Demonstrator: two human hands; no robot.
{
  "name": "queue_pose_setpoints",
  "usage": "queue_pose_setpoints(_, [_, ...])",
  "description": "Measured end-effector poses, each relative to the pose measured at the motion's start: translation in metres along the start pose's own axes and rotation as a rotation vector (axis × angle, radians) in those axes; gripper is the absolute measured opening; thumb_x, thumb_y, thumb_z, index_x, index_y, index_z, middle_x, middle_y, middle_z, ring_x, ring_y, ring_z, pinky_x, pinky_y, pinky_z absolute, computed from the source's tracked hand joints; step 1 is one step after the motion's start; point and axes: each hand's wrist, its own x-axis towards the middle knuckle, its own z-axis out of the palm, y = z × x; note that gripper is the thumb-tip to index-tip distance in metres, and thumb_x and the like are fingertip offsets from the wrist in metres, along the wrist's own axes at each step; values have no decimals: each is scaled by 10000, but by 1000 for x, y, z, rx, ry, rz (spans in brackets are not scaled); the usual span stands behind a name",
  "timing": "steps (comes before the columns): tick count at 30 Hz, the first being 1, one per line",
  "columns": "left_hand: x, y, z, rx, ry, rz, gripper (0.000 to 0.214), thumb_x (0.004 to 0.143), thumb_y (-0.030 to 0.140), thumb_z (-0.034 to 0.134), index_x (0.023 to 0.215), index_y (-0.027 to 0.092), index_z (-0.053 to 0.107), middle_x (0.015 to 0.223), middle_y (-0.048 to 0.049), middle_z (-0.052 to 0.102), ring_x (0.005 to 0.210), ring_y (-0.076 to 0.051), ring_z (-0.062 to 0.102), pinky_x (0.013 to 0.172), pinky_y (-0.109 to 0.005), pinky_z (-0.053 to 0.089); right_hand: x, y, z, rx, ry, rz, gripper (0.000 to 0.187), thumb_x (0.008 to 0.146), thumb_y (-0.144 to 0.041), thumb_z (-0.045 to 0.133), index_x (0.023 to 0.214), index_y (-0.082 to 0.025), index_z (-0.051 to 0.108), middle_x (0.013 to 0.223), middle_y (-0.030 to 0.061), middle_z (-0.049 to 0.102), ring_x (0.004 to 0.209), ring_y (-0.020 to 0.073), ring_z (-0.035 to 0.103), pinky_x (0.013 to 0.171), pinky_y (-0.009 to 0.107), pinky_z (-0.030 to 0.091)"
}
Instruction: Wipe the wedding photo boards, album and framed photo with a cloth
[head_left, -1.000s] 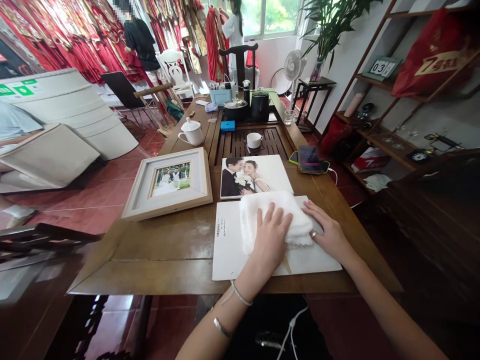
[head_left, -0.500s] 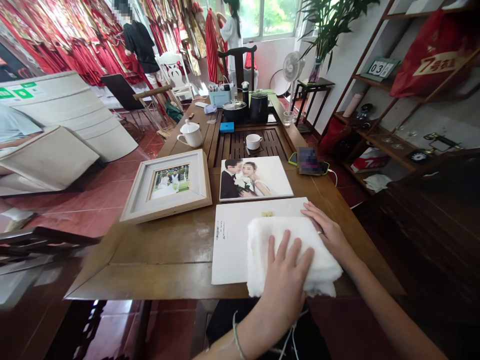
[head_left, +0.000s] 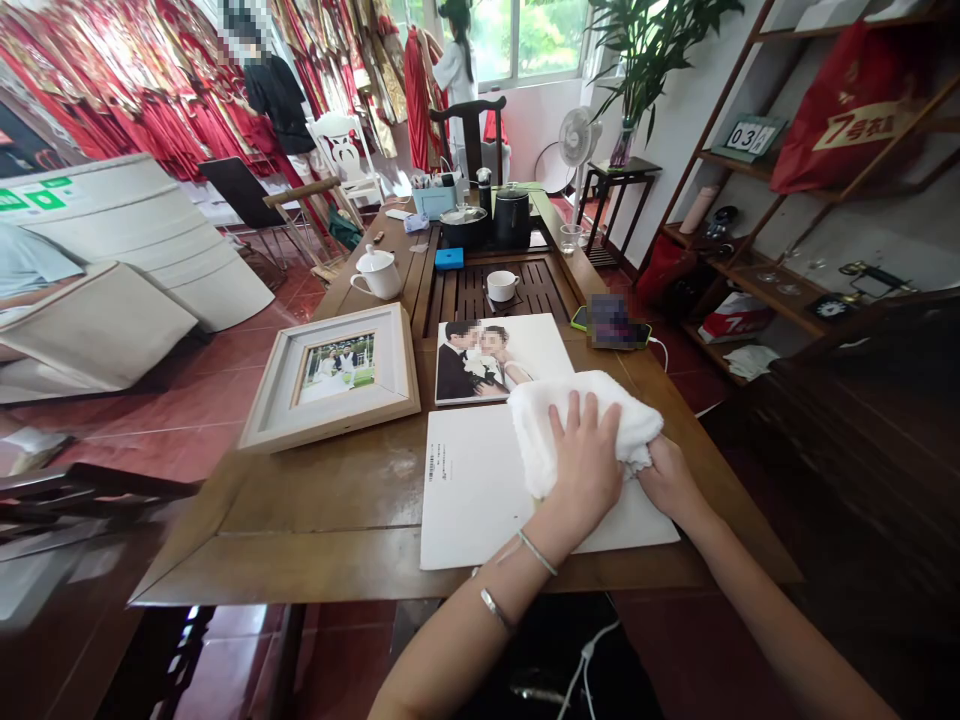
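Observation:
A folded white towel [head_left: 536, 405] lies over the right part of a white board [head_left: 469, 500], reaching past its far edge. My left hand [head_left: 589, 455] presses on the towel from above, fingers spread and stretched out. At the board's right edge, beside the towel's corner, my right hand [head_left: 670, 478] is closed around the edge, its fingertips partly hidden. The board lies flat, with small print and a barcode near its left side. Just beyond it is a photo panel [head_left: 536, 345] of a couple, its near right corner covered by the towel.
To the left lies a framed photo [head_left: 405, 375] on the wooden table [head_left: 315, 520]. Farther back stand a white teapot [head_left: 377, 272], a white cup [head_left: 502, 286], a blue box [head_left: 449, 259] and a black kettle [head_left: 512, 217]. A phone [head_left: 619, 325] lies at the right edge.
My left hand has pushed the towel away from me, uncovering the board's near right part. My right hand has slid from the far corner down the board's right edge, its fingers now bent.

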Motion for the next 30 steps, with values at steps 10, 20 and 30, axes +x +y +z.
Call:
queue_pose_setpoints(10, [-38,3,3,101,1,72,601,802,139,546,1384,143,397,1512,-149,364,1441,-377,200,1145,-626,227,-1,-21,-5,145,-118,113,586,788,-278,586,1359,-225,467,1270,99,646,1103,263,645,912,367,533])
queue_pose_setpoints(20, [-101,8,-1,52,-107,228,591,836,168,489,1413,134,365,1552,-151,295,1459,-383,115,1137,-663,205,1,-20,-6,139,-160,173,458,911,-312,438,1365,-266,475,1489,48,446,1359,235,429,1123,428,360])
queue_pose_setpoints(30, [-125,-10,-29,-116,-234,135,731,701,124,556,1399,281,404,1565,10,297,1474,-251,156,1193,-552,190,2,-28,-5,15,-139,77,464,919,-379,495,1361,-238,477,1453,113,484,1336,261,460,1104,475,383])
